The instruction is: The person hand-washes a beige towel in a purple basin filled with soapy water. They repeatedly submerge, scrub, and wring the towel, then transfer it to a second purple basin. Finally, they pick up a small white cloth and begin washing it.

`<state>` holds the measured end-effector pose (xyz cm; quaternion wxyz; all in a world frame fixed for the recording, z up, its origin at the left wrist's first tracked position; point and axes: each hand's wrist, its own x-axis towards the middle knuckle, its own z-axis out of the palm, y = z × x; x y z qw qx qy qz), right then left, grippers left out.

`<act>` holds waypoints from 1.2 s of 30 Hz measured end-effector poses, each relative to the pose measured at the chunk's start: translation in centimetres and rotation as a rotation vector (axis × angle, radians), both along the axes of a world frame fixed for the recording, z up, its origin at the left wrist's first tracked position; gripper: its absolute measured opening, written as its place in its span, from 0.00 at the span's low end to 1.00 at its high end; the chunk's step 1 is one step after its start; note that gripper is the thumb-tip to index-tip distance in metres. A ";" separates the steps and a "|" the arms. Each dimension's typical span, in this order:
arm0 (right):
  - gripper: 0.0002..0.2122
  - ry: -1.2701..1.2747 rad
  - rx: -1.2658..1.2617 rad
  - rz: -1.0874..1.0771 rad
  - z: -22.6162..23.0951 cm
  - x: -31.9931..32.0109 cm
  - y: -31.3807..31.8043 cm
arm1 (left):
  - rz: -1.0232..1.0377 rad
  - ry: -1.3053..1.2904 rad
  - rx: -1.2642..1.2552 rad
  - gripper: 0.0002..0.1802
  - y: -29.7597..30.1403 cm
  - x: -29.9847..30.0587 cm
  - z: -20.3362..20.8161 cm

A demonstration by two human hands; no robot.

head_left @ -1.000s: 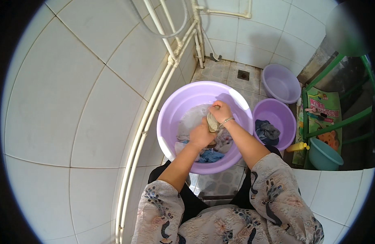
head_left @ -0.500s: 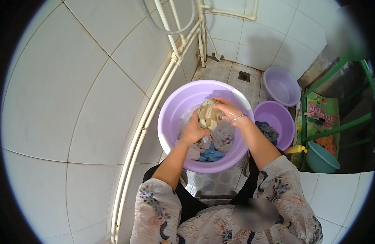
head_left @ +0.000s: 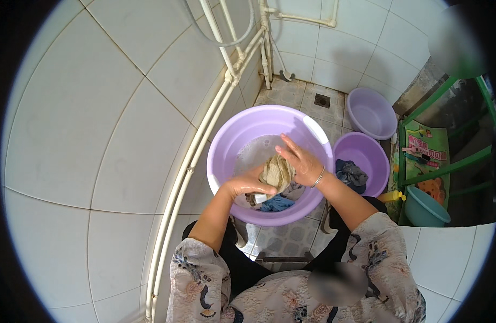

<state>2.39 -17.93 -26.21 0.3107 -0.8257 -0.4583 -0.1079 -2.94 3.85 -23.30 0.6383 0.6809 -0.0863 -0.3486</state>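
Over a large purple basin [head_left: 218,132], both hands cup a bunched tan, striped cloth [head_left: 278,175]. My left hand [head_left: 247,184] supports it from the left and below, thumb stretched along its near side. Against its right side rests my right hand [head_left: 304,164], which wears a bracelet; its fingers reach up past the cloth, partly spread. Inside the basin is cloudy, sudsy water [head_left: 253,153]. A blue cloth [head_left: 277,203] and greyish cloths lie at the near side, partly hidden by my hands. A small white piece [head_left: 259,198] shows just below the held cloth.
At right, a smaller purple basin [head_left: 380,159] holds dark cloth [head_left: 351,175]. Beyond it stands a pale purple basin [head_left: 371,113]. A green metal frame [head_left: 447,175], a teal basin [head_left: 428,210] and a yellow-capped bottle [head_left: 392,196] are farther right. White pipes [head_left: 191,167] run along the left wall.
The tan cloth has come slightly nearer to me and is bunched differently. My left hand has moved lower left, and my right hand's fingers have lifted off the cloth's top and spread.
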 end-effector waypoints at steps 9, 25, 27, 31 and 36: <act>0.25 0.152 -0.429 -0.111 -2.2 -1.1 1.1 | 0.022 -0.398 0.773 0.41 -2.3 -1.7 -3.2; 0.23 0.450 -0.489 -0.256 -1.7 2.4 2.0 | 0.089 -0.387 0.420 0.47 -1.3 1.2 -4.2; 0.25 0.486 -0.500 -0.263 -1.4 2.5 1.7 | 0.051 -0.376 0.274 0.48 -1.1 1.5 -4.8; 0.27 0.546 -0.445 -0.222 -1.7 2.4 1.3 | 0.006 -0.365 0.196 0.48 -1.3 0.8 -3.7; 0.36 0.676 -0.290 -0.172 -0.3 2.0 1.7 | 0.226 -0.169 0.030 0.43 -1.2 -0.3 -5.3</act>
